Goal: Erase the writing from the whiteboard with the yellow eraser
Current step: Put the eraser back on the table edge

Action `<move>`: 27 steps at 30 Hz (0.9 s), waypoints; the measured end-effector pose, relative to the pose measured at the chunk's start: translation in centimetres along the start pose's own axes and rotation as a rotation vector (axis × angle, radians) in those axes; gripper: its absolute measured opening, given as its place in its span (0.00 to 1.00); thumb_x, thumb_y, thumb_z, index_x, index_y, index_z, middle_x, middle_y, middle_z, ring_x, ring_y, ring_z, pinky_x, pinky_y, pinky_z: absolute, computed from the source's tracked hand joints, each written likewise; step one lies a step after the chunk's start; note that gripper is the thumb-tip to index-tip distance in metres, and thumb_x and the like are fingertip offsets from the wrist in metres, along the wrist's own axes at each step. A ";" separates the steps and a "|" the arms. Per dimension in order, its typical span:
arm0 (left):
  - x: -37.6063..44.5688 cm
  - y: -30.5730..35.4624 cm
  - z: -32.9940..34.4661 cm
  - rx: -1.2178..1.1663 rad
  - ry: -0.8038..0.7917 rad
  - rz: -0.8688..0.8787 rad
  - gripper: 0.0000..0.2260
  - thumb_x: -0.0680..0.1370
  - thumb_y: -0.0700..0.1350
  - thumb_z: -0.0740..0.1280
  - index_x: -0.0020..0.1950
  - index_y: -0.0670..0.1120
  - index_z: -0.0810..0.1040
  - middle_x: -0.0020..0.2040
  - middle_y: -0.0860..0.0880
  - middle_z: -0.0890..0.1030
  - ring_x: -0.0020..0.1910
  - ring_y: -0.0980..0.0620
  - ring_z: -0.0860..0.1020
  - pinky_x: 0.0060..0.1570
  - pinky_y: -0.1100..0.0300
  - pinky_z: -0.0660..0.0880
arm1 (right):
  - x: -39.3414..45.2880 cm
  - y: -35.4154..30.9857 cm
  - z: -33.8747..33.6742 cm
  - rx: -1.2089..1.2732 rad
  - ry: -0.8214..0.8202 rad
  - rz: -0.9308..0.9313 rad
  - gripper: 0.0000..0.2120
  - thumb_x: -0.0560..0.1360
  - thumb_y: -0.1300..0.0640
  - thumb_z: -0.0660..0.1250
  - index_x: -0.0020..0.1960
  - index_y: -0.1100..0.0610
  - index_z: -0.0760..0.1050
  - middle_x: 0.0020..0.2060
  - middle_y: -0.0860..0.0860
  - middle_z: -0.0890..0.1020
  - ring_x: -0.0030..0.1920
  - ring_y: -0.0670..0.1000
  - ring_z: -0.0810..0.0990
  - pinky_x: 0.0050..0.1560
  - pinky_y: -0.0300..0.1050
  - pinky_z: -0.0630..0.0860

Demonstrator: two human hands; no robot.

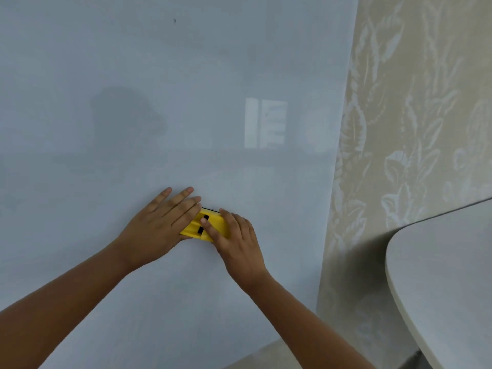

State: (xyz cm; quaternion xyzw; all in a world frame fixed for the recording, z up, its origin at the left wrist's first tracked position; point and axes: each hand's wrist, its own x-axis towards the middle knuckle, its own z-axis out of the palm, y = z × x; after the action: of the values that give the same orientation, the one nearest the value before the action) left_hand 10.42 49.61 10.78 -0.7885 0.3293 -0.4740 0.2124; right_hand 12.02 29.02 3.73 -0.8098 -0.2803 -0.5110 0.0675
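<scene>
A pale, glossy whiteboard (186, 102) fills most of the head view, bounded on the right by a wall covered in beige leaf-patterned wallpaper (412, 115), while the rounded edge of a white table (447, 275) is seen at the near right. Soft reflections, among them a bright window-like patch right of centre, are carried on the board's surface, and a single small dark speck (174, 21) is noticed far up near the top. Otherwise no legible writing is made out anywhere on the visible part of the board; only faint greyish smudging can be suspected at the left, and whether it is residue or reflection cannot be told. The yellow eraser (210, 225) is held flat against the board a little below its middle, pressed between both hands. The left hand (162, 225) is laid over the eraser's left end with the fingers stretched out, almost straight and resting against the board, so it presses rather than grips. The right hand (237, 235) is placed on the eraser's right end, its fingers loosely curled over the far edge and the thumb reaching across the yellow back beside two small black marks. The erasing is judged to be nearly or wholly finished: what may be left is the speck near the top and any marks outside the view.
</scene>
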 end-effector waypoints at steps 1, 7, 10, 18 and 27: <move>0.9 0.6 0.3 -0.010 0.001 -0.001 0.28 0.84 0.54 0.44 0.64 0.37 0.75 0.65 0.40 0.77 0.67 0.40 0.71 0.66 0.42 0.66 | -0.2 0.9 -0.5 -0.011 -0.018 0.007 0.38 0.68 0.66 0.69 0.72 0.47 0.58 0.64 0.60 0.73 0.60 0.60 0.73 0.62 0.54 0.70; 6.7 4.9 2.2 -0.127 0.068 0.003 0.22 0.77 0.54 0.64 0.60 0.37 0.79 0.60 0.40 0.80 0.65 0.40 0.74 0.62 0.43 0.71 | -2.6 6.9 -4.2 -0.123 -0.122 0.081 0.32 0.73 0.58 0.69 0.72 0.59 0.57 0.61 0.60 0.76 0.58 0.59 0.76 0.63 0.52 0.72; 9.5 8.2 3.0 -0.313 0.067 0.003 0.28 0.64 0.50 0.80 0.58 0.36 0.80 0.57 0.40 0.81 0.61 0.40 0.77 0.57 0.43 0.75 | -4.7 9.9 -7.0 -0.210 -0.189 0.134 0.35 0.69 0.53 0.73 0.69 0.65 0.64 0.58 0.58 0.79 0.56 0.57 0.79 0.61 0.50 0.73; 15.9 18.4 4.4 -0.895 0.075 -0.103 0.28 0.71 0.42 0.75 0.69 0.38 0.71 0.67 0.42 0.74 0.63 0.43 0.75 0.54 0.49 0.78 | -9.4 15.7 -15.5 -0.388 -0.361 0.231 0.38 0.62 0.55 0.78 0.66 0.66 0.68 0.54 0.59 0.80 0.52 0.58 0.81 0.41 0.46 0.80; 21.2 31.3 3.4 -1.201 -0.090 -0.077 0.29 0.77 0.45 0.70 0.74 0.42 0.62 0.72 0.46 0.66 0.66 0.46 0.70 0.60 0.53 0.71 | -18.5 19.7 -23.5 -0.460 -0.587 0.490 0.34 0.73 0.55 0.69 0.73 0.60 0.58 0.64 0.60 0.73 0.61 0.59 0.74 0.50 0.51 0.78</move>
State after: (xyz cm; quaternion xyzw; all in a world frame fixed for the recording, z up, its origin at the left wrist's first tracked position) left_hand 10.58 12.66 1.83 -0.8010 0.5015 -0.1788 -0.2736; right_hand -2.18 -3.86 2.26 -0.9570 0.0337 -0.2773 -0.0778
